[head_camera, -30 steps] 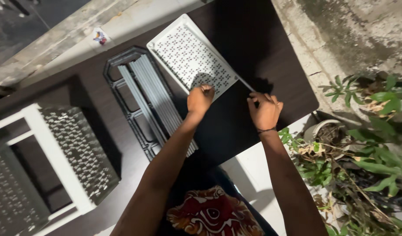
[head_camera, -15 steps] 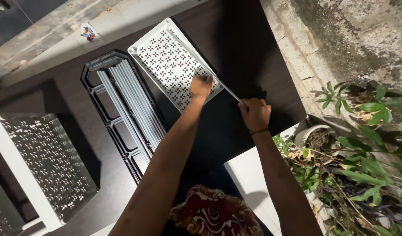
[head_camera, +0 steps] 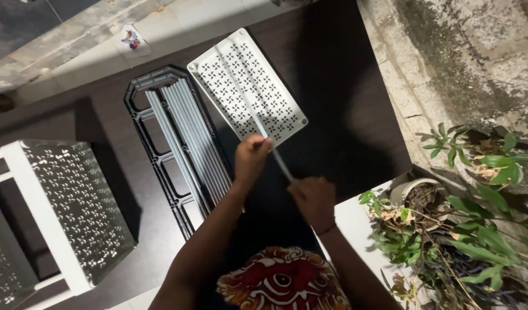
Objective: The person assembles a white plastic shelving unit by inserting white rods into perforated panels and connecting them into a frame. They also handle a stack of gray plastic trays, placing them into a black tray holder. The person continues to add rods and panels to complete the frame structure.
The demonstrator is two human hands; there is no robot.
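Over the perforated panel (head_camera: 247, 86), both hands (head_camera: 252, 158) on 1 rod (head_camera: 281, 163)

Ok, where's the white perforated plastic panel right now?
White perforated plastic panel lies upper-centre on the dark table, right of the black frame, beyond both hands.

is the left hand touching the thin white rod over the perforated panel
Touching. The head view shows the left hand closed around the thin white rod, which lies across the white perforated panel; the rod runs on to the right hand.
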